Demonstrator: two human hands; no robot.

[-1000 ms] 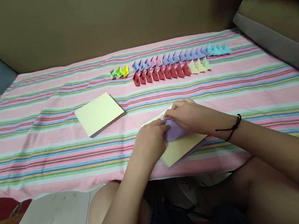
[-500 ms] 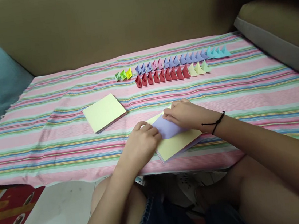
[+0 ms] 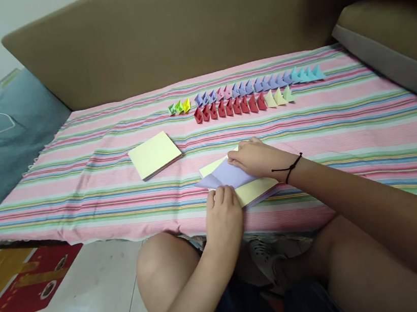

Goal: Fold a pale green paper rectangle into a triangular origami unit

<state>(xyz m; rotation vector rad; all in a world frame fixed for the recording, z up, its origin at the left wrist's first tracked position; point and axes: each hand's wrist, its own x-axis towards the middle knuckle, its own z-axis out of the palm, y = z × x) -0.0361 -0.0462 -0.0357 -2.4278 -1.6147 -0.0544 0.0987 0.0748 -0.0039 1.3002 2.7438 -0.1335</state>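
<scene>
A folded sheet of purple paper (image 3: 226, 174) lies at a slant over a stack of pale yellow and purple paper (image 3: 254, 194) near the front edge of the seat. My right hand (image 3: 255, 158) is closed on its upper right part, thumb and fingers pinching the edge. Along the lower edge, my left hand (image 3: 223, 210) has its bent fingertips pressed together on the paper. The sheet's left corner sticks out past the stack and is uncovered. Part of the right side is hidden under my right hand.
Rows of small folded paper boats (image 3: 229, 107) in several colours stand farther back. A second stack of pale yellow paper (image 3: 155, 155) lies to the left. Striped cloth (image 3: 123, 208) covers the seat, with a blue cushion (image 3: 28, 128) at the left end and a brown backrest (image 3: 177, 32) behind.
My left hand has moved right and toward me, from the purple paper's left end to its lower edge, uncovering the left corner. My right hand stays on the paper. The view has turned slightly left.
</scene>
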